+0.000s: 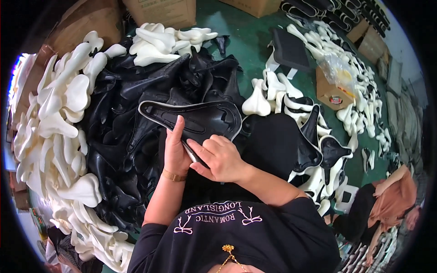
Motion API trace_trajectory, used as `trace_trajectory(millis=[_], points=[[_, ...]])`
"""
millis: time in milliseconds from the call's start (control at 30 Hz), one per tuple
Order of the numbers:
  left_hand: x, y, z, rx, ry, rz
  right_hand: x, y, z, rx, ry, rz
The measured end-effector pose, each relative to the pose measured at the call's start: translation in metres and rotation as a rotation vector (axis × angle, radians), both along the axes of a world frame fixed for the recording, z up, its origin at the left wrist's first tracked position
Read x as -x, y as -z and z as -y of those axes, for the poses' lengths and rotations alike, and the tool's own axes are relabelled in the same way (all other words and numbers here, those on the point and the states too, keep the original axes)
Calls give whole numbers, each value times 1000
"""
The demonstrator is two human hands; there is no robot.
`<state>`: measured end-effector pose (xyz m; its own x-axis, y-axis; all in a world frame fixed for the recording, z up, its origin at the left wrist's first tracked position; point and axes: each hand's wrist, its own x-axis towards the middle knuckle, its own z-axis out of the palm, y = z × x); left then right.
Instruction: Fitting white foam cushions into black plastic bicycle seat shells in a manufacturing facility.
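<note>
Hands, the left hand (175,148) and the right hand (223,159), both grasping one black, pale-rimmed saddle shell (214,119) above the lap. The left supports the near edge toward the narrow end, its thumb upright over the hollow underside; the right is half curled at the near edge, index finger extended close to the left. A narrow strip (195,154) shows between them; whether it is a tool or part of the rim cannot be told. The shell's long axis runs left to right, nose at left, broad end at right, underside toward the viewer. Its far edge overlaps, in this view, a heap of black shells (123,86), which crowds the space beyond and to the left; a dark-clad knee (268,145) lies just beside the broad end. White saddle-shaped pads (59,113) border the heap at left. Green floor (250,38) separates the heap from a black-topped stool (290,48). Farther right appear a carton (332,94) and another person (391,200).
</note>
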<state>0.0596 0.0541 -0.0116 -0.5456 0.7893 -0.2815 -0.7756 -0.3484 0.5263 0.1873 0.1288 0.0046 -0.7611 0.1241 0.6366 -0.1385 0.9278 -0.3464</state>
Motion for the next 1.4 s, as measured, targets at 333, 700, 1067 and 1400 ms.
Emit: trace_trajectory(millis=[333,700,1067,1400], points=[[10,11,12,75,-52,133,1,-2,6,55,-68,79],[19,2,1,35,-141,37,-2,19,-26,1579,-212,-58],[15,-39,13,-4,76,-474,-38,2,-122,1581,245,-331],[75,132,232,1100,-278,-387,-232,120,-374,1878,607,-744]])
